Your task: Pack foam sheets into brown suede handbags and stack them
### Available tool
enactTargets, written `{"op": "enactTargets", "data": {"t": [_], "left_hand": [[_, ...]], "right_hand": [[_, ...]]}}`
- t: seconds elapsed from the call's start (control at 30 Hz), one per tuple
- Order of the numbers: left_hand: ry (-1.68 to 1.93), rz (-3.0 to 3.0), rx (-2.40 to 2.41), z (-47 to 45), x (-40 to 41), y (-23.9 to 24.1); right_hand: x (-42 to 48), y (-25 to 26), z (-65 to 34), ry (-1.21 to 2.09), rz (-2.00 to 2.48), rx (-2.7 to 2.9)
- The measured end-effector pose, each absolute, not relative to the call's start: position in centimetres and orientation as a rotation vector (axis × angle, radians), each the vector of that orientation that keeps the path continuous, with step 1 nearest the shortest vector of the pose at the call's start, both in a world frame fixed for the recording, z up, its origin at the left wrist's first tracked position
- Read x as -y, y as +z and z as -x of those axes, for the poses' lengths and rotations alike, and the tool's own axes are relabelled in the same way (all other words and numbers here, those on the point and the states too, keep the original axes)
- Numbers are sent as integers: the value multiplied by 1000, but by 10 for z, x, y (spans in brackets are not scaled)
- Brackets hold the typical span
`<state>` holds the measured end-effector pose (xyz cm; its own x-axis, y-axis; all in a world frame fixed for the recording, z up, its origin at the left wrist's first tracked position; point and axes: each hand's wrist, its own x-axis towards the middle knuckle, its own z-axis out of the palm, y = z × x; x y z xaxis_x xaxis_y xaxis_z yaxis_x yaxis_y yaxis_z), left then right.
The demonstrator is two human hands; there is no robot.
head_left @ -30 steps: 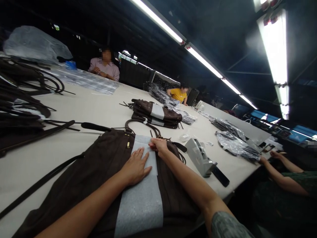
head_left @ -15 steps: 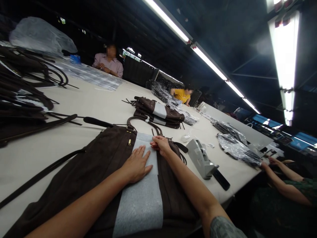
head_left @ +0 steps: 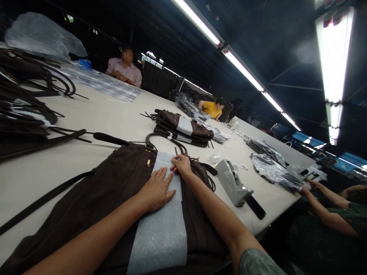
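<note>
A dark brown suede bag (head_left: 114,191) lies flat on the pale table (head_left: 114,118) in front of me. A white foam strip (head_left: 164,225) runs along its middle. My left hand (head_left: 156,189) lies flat on the strip with fingers stretched out. My right hand (head_left: 180,165) is at the far end of the strip, by the bag's handles (head_left: 163,138), with fingers curled in a pinch on the strip's edge.
A grey tape dispenser (head_left: 232,183) and a black phone (head_left: 256,207) lie right of the bag. A stack of brown bags (head_left: 183,130) sits farther back, more bags and straps (head_left: 25,103) at left, plastic-wrapped goods (head_left: 272,170) at right. Other people sit around the table.
My right hand has shifted slightly toward the left along the strip's far end. My left hand stays flat in place. The view has tilted a little.
</note>
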<state>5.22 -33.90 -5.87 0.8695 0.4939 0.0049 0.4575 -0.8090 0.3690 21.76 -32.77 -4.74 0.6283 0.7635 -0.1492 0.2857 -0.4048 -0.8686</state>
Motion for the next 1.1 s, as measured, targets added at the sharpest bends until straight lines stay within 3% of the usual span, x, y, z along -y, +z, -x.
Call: {"op": "enactTargets", "data": {"t": [0.47, 0.8, 1.1], "left_hand": [[165, -2702, -705, -51, 340, -58], [179, -2675, -695, -50, 340, -58], [138, -2677, -693, -49, 340, -56]], "right_hand": [[343, -36, -216, -26, 2611, 1193], [368, -57, -213, -152, 2198, 1466], [391, -41, -205, -119, 2353, 1835]]}}
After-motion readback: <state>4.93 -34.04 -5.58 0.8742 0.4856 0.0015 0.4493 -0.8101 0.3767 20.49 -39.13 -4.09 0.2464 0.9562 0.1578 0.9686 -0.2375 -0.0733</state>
